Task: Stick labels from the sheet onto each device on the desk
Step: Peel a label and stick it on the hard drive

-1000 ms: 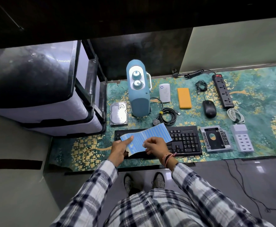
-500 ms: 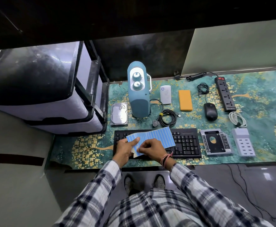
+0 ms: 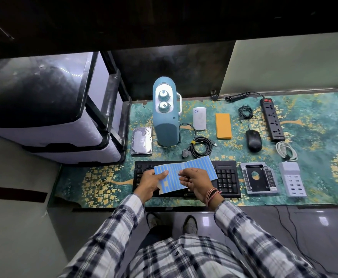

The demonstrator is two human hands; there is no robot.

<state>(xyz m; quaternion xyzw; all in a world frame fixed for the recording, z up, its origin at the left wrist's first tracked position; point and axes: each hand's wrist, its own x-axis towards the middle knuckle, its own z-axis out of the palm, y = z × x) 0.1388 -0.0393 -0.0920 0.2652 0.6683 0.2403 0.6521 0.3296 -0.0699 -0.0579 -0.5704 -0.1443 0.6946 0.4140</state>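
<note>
A blue label sheet (image 3: 196,167) is held above the black keyboard (image 3: 224,177). My left hand (image 3: 150,182) grips its left edge, thumb on top. My right hand (image 3: 196,181) pinches at the sheet's middle; whether a peeled label is between the fingers cannot be told. On the patterned mat lie a hard drive (image 3: 142,141), a blue speaker (image 3: 165,115), a white device (image 3: 199,118), an orange power bank (image 3: 223,126), a black mouse (image 3: 253,140), a power strip (image 3: 272,119), a drive caddy (image 3: 258,178) and a grey USB hub (image 3: 292,179).
A black-and-white drawer unit (image 3: 50,109) stands at the mat's left end. A coiled black cable (image 3: 201,147) lies beside the speaker and a white cable (image 3: 286,150) below the power strip. The desk's front edge (image 3: 164,206) runs just under my wrists.
Both hands and the sheet have shifted slightly; my right fingers have moved along the sheet's middle, and the sheet lies flatter over the keyboard.
</note>
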